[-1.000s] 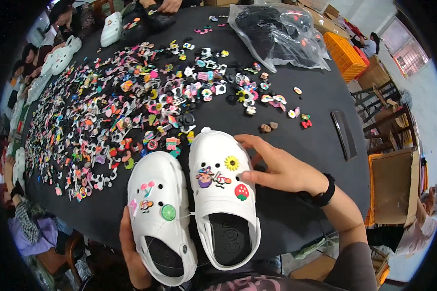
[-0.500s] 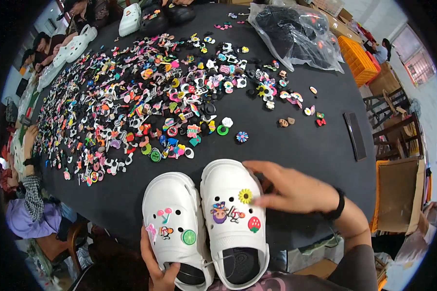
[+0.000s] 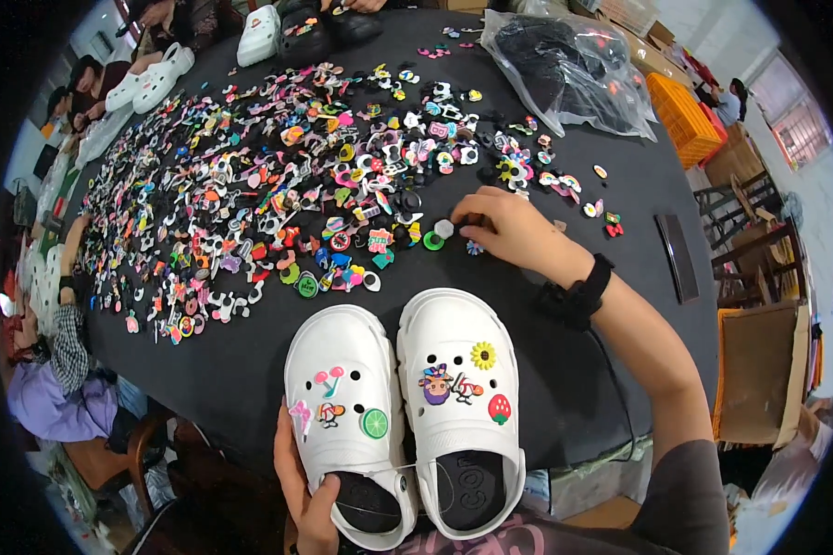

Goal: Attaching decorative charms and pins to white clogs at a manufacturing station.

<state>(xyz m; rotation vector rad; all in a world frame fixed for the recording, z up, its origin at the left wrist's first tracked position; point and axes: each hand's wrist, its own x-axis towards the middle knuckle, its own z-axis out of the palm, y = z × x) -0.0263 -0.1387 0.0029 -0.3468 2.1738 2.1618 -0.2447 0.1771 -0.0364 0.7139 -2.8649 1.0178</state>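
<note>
A white clog [image 3: 335, 338] with cherry, lime slice and other charms is held at its heel end by my left hand [image 3: 317, 511], the thumb at the heel opening. Against it on the right lies a second white clog [image 3: 455, 319], bearing a sunflower charm [image 3: 483, 355], a strawberry charm [image 3: 499, 408] and character charms. A thin clear loop runs between the two clogs. My right hand [image 3: 518, 236] is over the table, its fingers bent together beside a white flower charm [image 3: 443, 228] and a blue flower charm [image 3: 474, 248]. What its fingertips pinch, if anything, is hidden.
A wide heap of shoe charms [image 3: 250, 185] covers the dark table [image 3: 574, 388]. A clear bag of black things [image 3: 565, 74] and a phone-like slab [image 3: 677, 259] lie on the right. Other people sit at the far and left edges, with more clogs [image 3: 259, 37].
My right hand has left the right clog and moved forward to the loose charms. The clogs sit slightly farther right in view, with my left hand still on the left one.
</note>
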